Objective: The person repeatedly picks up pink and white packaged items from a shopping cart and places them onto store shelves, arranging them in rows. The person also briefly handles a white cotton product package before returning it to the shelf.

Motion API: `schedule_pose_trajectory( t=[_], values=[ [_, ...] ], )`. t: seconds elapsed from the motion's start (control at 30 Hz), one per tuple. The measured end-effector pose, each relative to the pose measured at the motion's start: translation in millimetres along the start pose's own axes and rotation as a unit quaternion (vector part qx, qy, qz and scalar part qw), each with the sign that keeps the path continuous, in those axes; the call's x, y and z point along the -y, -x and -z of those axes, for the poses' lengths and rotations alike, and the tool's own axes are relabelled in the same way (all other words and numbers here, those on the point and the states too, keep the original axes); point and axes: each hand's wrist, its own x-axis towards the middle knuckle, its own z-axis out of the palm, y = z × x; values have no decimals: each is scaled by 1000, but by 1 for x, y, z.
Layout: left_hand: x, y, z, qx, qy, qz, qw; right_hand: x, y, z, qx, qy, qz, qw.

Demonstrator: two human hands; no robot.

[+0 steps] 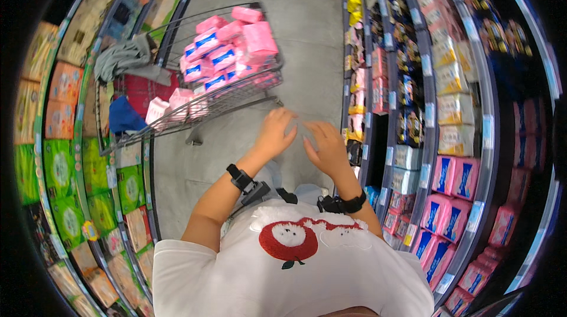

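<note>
My left hand (277,131) and my right hand (326,146) are raised in front of my body over the grey floor, close together with a small gap between them. Both have their fingers apart and hold nothing. Ahead and to the left stands a wire shopping cart (230,101), its basket heaped with pink soft packs (223,57) that bear blue labels. Nearer its handle lie several pale pink packs (179,103), a dark blue cloth item (125,114), a red panel (144,92) and a grey garment (125,58). My left hand is just beside the cart's near corner, not touching it.
Shelving runs along both sides of the aisle. The left shelves hold green packs (62,169) and orange packs (66,81). On the right shelves are pink packs (448,215), white-and-yellow packs (456,140) and dark packs (409,126). Grey floor (310,60) lies between cart and right shelves.
</note>
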Motion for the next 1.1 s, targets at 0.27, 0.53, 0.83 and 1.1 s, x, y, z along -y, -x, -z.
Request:
schedule_pose_trajectory(
  t=[0.27, 0.53, 0.83, 1.1],
  values=[
    [118, 34, 120, -101, -65, 128, 984, 43, -97, -119, 190, -28, 103, 976],
    [178, 49, 163, -160, -44, 224, 960, 37, -162, -186, 229, -14, 119, 966],
    [252, -35, 177, -116, 83, 257, 956, -35, -273, -241, 163, 49, -32, 985],
    [333, -143, 141, -2, 216, 309, 926, -109, -342, -253, 59, 38, -144, 987]
  ],
)
